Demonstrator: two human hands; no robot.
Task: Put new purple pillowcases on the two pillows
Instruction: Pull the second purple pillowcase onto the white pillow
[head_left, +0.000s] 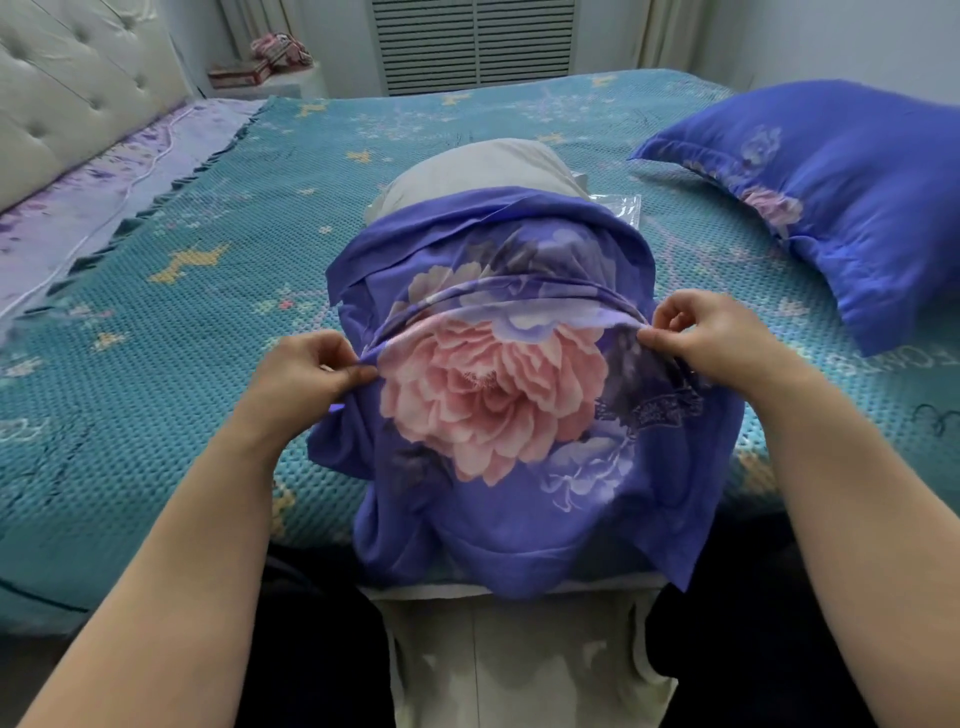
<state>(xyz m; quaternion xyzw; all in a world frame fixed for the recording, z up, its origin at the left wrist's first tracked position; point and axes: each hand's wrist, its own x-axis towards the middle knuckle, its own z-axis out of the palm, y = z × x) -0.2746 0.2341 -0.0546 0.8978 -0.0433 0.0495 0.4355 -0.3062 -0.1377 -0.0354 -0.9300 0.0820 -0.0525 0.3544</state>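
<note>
A purple pillowcase (498, 415) with a large pink flower print covers the near part of a white pillow (483, 171) lying on the bed. The pillow's far end sticks out bare beyond the bunched fabric. My left hand (311, 374) pinches a fold of the pillowcase on its left side. My right hand (711, 332) pinches the same fold on the right side. A second pillow in a purple pillowcase (841, 208) lies at the right of the bed.
The bed carries a teal knitted cover (208, 270) with yellow stars. A tufted headboard (67, 83) stands at the left. A clear plastic bag (618, 205) lies beside the white pillow. A nightstand (270, 73) with small things is at the back.
</note>
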